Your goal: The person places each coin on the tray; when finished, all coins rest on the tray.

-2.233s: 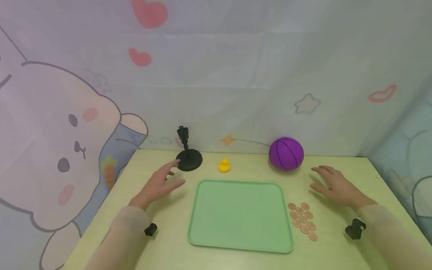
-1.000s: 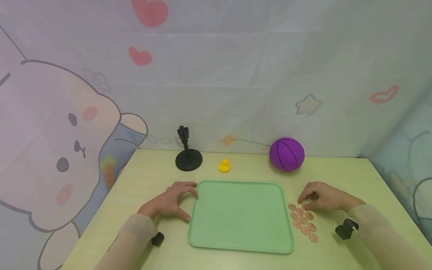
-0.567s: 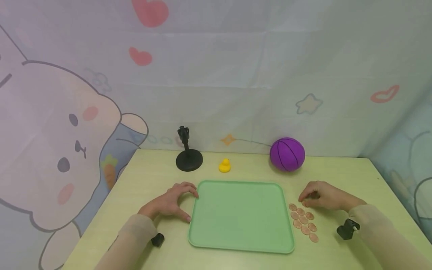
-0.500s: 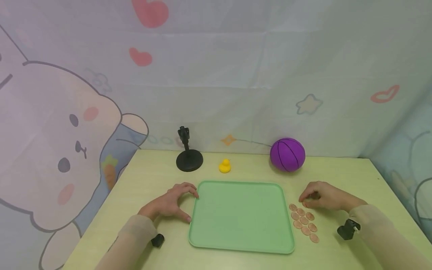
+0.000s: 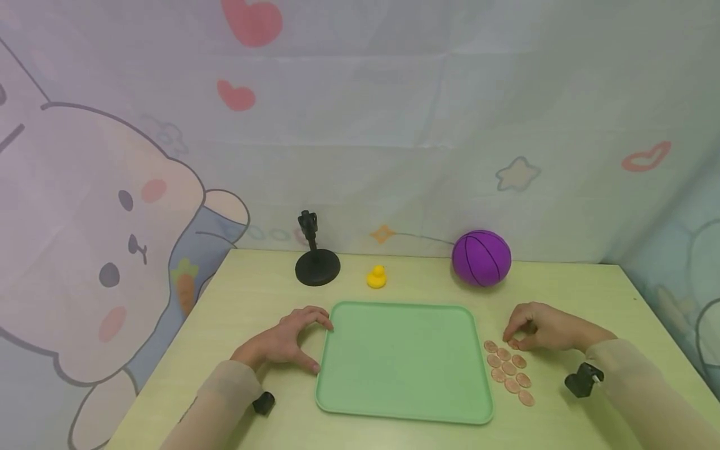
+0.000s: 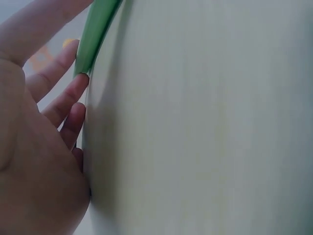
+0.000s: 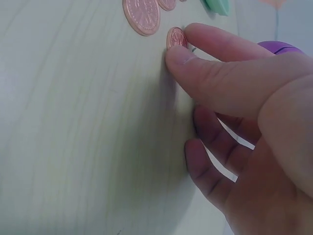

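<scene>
My right hand (image 5: 542,326) is down at the table among copper coins (image 5: 509,368), right of the tray. Its thumb and index finger pinch the edges of the farthest-right coin of the back row, a copper coin (image 7: 176,37) lying on the tabletop in the right wrist view. The other fingers curve loosely below. My left hand (image 5: 284,337) rests at the left side of a light green rectangular tray (image 5: 405,306), thumb and fingertips spread along its rim. In the left wrist view, fingertips touch the green rim (image 6: 93,41). Nothing lies in the tray.
Along the back of the pale table (image 5: 270,400) stand a black stand with a round base (image 5: 317,267), a yellow rubber duck (image 5: 377,277) and a purple basketball (image 5: 482,259). A printed cloth (image 5: 360,125) hangs behind them.
Both hands have come down from above the table: the left moved to the tray's left rim, the right moved left to a coin. Over the last second they have barely moved.
</scene>
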A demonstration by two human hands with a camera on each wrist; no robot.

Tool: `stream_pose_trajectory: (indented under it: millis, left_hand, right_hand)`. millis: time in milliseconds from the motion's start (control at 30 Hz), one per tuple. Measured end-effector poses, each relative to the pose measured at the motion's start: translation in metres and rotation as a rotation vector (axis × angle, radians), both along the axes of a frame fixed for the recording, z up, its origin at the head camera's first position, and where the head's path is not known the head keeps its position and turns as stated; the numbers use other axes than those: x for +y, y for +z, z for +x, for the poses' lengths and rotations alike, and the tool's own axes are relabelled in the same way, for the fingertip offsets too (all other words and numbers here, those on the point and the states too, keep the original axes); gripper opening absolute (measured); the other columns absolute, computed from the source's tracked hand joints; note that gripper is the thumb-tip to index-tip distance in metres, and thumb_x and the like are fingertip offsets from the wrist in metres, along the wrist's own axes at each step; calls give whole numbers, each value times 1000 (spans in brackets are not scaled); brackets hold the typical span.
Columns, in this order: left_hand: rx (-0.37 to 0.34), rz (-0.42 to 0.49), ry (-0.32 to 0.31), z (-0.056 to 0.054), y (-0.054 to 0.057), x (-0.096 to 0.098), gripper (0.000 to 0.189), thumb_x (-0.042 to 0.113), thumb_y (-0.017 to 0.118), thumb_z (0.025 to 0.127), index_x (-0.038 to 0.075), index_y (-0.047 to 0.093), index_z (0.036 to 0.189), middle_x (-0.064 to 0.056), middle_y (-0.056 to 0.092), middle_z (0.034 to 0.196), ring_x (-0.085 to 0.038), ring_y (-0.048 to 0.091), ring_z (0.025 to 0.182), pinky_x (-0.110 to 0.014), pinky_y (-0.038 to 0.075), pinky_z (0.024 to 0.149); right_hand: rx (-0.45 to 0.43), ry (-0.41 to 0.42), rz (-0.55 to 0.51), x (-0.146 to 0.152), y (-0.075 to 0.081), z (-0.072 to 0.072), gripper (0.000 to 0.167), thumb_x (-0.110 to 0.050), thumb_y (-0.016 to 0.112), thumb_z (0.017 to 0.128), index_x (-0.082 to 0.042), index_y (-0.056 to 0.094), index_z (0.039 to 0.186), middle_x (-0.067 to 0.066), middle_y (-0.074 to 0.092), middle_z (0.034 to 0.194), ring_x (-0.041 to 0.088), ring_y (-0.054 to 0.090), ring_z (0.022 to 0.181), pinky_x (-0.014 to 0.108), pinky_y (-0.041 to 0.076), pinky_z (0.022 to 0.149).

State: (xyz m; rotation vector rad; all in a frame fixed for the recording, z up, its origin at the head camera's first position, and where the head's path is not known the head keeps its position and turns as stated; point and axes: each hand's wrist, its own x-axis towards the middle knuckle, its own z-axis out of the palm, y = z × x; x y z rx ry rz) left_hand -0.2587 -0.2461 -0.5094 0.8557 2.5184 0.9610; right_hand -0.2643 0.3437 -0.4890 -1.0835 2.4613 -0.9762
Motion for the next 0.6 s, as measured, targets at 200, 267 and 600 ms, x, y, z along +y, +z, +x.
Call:
stream_pose_trajectory:
  millis: [200,267,600]
  left_hand:
    - [-24,6,3,2,0,1,75,38,98,69,27,60,133,-4,44,156,-37,34,144,-70,21,115]
    - [-31,18,4,3,-1,1,76,36,98,69,27,60,134,-4,43,156,-37,33,145,-70,21,116]
    - [-39,30,8,4,-2,0,77,37,98,70,27,60,136,-3,42,158,-35,31,146,-69,20,117]
  right_hand:
    - [-11,-36,66,-2,1,-1,16,-10,84,87,-19,80,100,-4,71,100,6,60,95,25,54,83]
    - [-10,-48,97,-3,1,-1,16,-11,84,88,-20,78,99,-7,69,99,6,59,94,26,53,82]
    - [71,6,143,-10,3,-2,26,2,79,84,-20,69,93,-10,61,90,8,52,88,26,48,78]
